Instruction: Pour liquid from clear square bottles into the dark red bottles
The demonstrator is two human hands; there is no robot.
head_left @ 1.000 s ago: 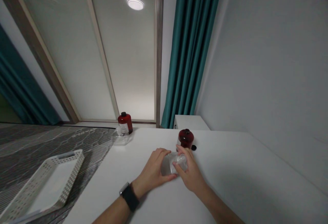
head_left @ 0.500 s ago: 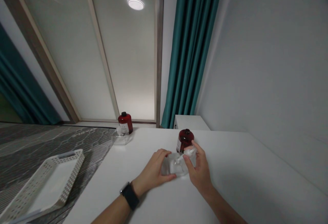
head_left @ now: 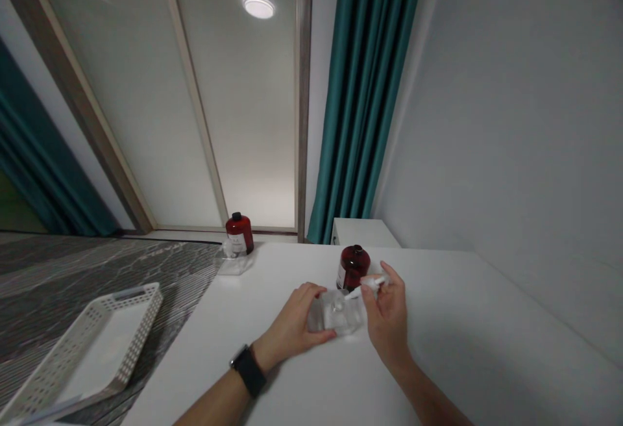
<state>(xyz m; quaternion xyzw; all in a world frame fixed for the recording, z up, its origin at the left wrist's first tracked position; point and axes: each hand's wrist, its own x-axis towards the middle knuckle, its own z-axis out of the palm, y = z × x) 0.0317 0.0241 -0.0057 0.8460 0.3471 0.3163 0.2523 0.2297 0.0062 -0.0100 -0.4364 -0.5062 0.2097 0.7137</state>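
My left hand [head_left: 298, 322] is closed round the side of a clear, square-sided bottle [head_left: 343, 319] on the white table [head_left: 302, 390]. Between the fingers of my right hand [head_left: 389, 322] is a white pump head [head_left: 374, 283]. Its thin end slants down to the left, by the mouth of the clear bottle; whether the tip is still inside I cannot tell. Just behind stands a dark red bottle [head_left: 354, 267] with a pale label, its neck showing no cap.
At the table's far left corner, another dark red bottle [head_left: 239, 232] with a black cap stands behind a second clear bottle [head_left: 233, 262]. A white perforated basket [head_left: 139, 335] lies to the left, lower than the tabletop. A white cabinet [head_left: 365, 231] and a wall lie beyond.
My right hand has moved right, drawing the white pump head away from the clear bottle's mouth. My left hand stays on the clear bottle.
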